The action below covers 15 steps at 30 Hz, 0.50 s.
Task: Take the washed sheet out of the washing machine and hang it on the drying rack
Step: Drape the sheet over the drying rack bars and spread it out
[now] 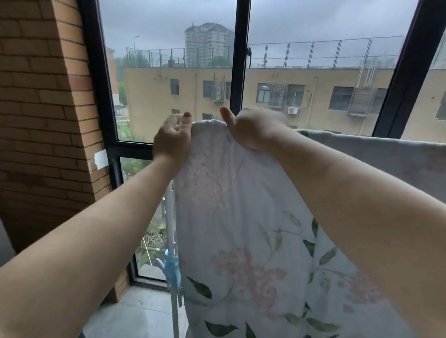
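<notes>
Spreading stage — nearly hung.
My right grip (250, 130) pinched the pale floral cotton sheet (238, 235) draped over the white metal drying rack (170, 218); my left grip (171, 139), half-curled at its edge, hold unclear, needed to pull it flat.

The fingers of my right hand (258, 130) are hidden behind the sheet (239, 222), which also covers the top of the rack (170, 212).

Bare forearms (95, 226); the left hand (171, 139) shows a red-painted fingernail (187, 114).
</notes>
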Available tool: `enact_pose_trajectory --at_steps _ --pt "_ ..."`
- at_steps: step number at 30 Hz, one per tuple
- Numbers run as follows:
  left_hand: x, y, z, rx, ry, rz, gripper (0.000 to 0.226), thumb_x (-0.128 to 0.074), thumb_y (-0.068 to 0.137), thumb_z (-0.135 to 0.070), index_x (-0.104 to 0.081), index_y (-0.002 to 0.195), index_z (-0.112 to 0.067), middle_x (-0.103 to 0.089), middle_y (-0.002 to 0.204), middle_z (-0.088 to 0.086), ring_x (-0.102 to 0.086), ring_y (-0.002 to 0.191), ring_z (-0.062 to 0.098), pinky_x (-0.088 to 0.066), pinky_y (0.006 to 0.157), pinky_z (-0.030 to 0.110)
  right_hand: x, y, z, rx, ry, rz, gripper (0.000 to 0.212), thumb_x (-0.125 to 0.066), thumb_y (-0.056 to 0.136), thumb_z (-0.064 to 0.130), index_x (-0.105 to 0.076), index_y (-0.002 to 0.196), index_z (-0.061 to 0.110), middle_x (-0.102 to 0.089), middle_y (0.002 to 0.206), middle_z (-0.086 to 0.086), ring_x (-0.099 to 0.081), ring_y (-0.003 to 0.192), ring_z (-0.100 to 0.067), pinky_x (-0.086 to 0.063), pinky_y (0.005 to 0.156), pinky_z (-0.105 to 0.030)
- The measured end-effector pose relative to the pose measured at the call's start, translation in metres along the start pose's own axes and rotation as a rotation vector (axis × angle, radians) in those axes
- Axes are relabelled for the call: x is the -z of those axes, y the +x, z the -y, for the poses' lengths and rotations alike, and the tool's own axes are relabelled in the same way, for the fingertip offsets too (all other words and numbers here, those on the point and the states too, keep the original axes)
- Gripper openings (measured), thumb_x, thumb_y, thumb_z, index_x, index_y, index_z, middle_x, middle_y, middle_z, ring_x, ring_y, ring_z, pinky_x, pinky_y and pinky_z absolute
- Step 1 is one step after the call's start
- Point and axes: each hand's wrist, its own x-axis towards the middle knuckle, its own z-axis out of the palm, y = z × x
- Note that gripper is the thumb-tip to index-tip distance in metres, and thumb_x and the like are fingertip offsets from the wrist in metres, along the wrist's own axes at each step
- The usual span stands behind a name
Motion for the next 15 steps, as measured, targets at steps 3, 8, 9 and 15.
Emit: enact_pose_trajectory --at_steps 3,8,9,15 --pt "0.009 0.007 0.007 -0.009 -0.019 0.047 0.042 -0.047 0.097 -0.051 -0.065 0.074 -0.021 -0.062 0.080 -0.001 -0.057 0.082 0.021 -0.044 0.073 0.031 -0.002 -0.013 0.005 -0.062 -0.036 -0.066 0.077 -0.003 0.100 0.061 -0.064 0.104 0.014 -0.065 0.112 -0.013 -0.058 0.091 -0.027 -0.034 0.061 -0.033" --pt "0.025 0.023 0.008 -0.073 0.150 0.172 0.048 -0.045 0.100 -0.044 -0.053 0.062 -0.016 -0.052 0.075 0.011 -0.047 0.076 0.023 -0.033 0.058 0.029 -0.003 -0.025 0.013 -0.242 -0.085 -0.060 0.068 -0.006 0.102 0.053 -0.060 0.125 0.018 -0.063 0.125 -0.012 -0.058 0.110 -0.030 -0.036 0.080 -0.043" --pt "0.029 0.026 0.010 -0.084 0.158 0.214 0.050 -0.045 0.100 -0.045 -0.052 0.061 -0.015 -0.051 0.076 0.012 -0.045 0.075 0.023 -0.031 0.059 0.029 -0.002 -0.029 0.018 -0.280 -0.099 -0.053 0.061 -0.009 0.103 0.046 -0.058 0.126 0.019 -0.062 0.127 -0.011 -0.057 0.112 -0.030 -0.034 0.083 -0.045" --pt "0.037 0.037 0.014 -0.076 0.110 0.334 0.046 -0.042 0.101 -0.038 -0.050 0.062 -0.016 -0.046 0.063 0.000 -0.043 0.059 0.017 -0.034 0.050 0.026 0.000 -0.039 0.038 -0.497 -0.100 -0.006 0.063 -0.008 0.103 0.044 -0.051 0.137 0.012 -0.050 0.141 -0.019 -0.043 0.130 -0.037 -0.024 0.107 -0.051"
